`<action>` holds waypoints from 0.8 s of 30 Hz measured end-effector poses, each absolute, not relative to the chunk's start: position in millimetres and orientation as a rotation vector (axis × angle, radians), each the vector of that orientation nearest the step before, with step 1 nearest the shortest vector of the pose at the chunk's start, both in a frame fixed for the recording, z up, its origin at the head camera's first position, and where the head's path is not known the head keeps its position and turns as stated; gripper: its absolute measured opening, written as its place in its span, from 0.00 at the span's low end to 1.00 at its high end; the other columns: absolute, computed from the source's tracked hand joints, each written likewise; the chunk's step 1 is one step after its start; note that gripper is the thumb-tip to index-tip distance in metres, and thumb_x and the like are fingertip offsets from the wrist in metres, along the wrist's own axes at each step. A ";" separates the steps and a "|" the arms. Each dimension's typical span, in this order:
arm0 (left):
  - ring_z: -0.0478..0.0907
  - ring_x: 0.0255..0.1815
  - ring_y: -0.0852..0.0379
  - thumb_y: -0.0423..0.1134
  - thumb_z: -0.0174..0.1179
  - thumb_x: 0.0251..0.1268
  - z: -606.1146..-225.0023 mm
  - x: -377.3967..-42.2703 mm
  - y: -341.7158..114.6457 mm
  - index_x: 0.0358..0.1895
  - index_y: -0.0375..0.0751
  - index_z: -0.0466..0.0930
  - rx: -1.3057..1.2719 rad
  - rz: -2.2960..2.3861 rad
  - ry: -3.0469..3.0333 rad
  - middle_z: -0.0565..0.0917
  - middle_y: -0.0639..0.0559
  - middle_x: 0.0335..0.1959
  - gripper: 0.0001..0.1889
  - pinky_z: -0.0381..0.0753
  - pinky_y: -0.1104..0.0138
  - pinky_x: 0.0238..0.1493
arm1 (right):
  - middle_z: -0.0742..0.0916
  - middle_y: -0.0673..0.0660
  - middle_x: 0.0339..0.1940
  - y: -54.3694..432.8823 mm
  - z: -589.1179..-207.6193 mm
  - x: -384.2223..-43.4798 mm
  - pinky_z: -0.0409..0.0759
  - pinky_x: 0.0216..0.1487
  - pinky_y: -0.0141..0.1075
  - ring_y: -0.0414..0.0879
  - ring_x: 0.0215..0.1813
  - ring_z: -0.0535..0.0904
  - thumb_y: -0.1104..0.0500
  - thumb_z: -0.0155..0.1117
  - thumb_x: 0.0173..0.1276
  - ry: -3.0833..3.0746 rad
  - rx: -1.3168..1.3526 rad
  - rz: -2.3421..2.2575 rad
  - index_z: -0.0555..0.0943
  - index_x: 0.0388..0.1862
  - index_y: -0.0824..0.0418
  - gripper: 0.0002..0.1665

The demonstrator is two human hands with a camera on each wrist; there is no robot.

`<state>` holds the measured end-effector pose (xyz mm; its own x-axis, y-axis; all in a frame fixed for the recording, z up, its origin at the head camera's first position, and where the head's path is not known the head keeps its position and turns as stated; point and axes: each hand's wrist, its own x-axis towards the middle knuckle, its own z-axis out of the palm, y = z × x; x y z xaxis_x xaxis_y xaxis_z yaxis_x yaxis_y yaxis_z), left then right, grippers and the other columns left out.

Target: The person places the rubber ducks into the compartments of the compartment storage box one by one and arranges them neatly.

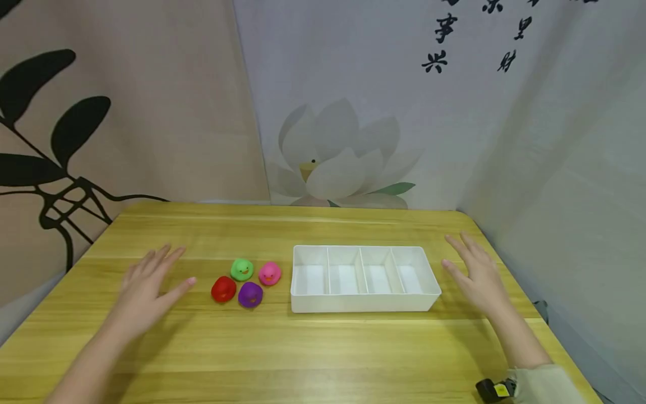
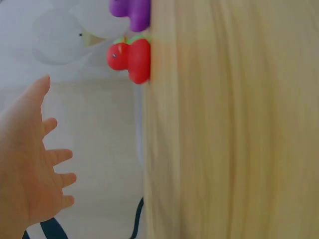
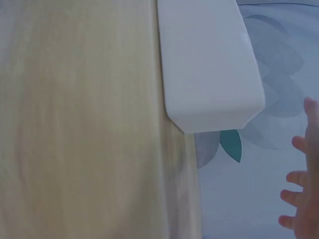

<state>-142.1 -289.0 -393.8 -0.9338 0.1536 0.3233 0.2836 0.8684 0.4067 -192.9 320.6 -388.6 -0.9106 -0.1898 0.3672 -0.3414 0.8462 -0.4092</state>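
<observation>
My left hand (image 1: 146, 292) hovers over the table with its fingers spread, holding nothing, to the left of several small rubber ducks. Nearest to it is a red duck (image 1: 224, 289); a purple duck (image 1: 250, 294), a green duck (image 1: 242, 270) and a pink duck (image 1: 270, 273) sit close by. In the left wrist view the red duck (image 2: 137, 59) shows a green top. A white tray (image 1: 360, 303) with several compartments, no ducks inside, stands right of the ducks. Beyond its right end my right hand (image 1: 479, 275) is held with fingers apart, touching nothing.
The wooden table (image 1: 252, 359) ends at a back edge, behind which hangs a cloth with a printed lotus (image 1: 343, 157). At the right sleeve lies a black and yellow object (image 1: 497, 390), partly hidden. A pale cloth (image 1: 575, 168) hangs along the right side.
</observation>
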 end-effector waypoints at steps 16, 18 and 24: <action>0.57 0.65 0.26 0.46 0.62 0.65 -413.8 -141.6 -268.3 0.72 0.41 0.61 -0.316 -1.124 -2.675 0.63 0.30 0.67 0.34 0.55 0.29 0.54 | 0.65 0.65 0.72 316.6 -415.0 -198.6 0.55 0.61 0.66 0.66 0.70 0.58 0.58 0.49 0.77 -2.612 0.495 1.236 0.62 0.74 0.59 0.28; 0.59 0.64 0.27 0.46 0.62 0.65 -417.6 -141.7 -266.2 0.71 0.38 0.62 -0.298 -1.177 -2.666 0.64 0.31 0.66 0.34 0.56 0.30 0.53 | 0.67 0.64 0.71 316.9 -417.6 -199.5 0.60 0.62 0.59 0.65 0.69 0.60 0.58 0.49 0.77 -2.619 0.503 1.286 0.61 0.74 0.59 0.28; 0.65 0.61 0.35 0.45 0.61 0.67 -429.2 -143.0 -261.8 0.67 0.34 0.66 -0.274 -1.299 -2.649 0.70 0.35 0.63 0.30 0.64 0.36 0.54 | 0.68 0.67 0.70 320.9 -429.5 -204.4 0.63 0.57 0.21 0.65 0.67 0.62 0.60 0.46 0.78 -2.594 0.577 1.441 0.61 0.73 0.65 0.27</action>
<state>-143.0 -261.8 -429.2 -0.9671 0.0863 0.2393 0.2420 0.6019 0.7610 -204.4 320.9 -429.5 -0.9203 -0.2701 0.2831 -0.3830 0.4742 -0.7928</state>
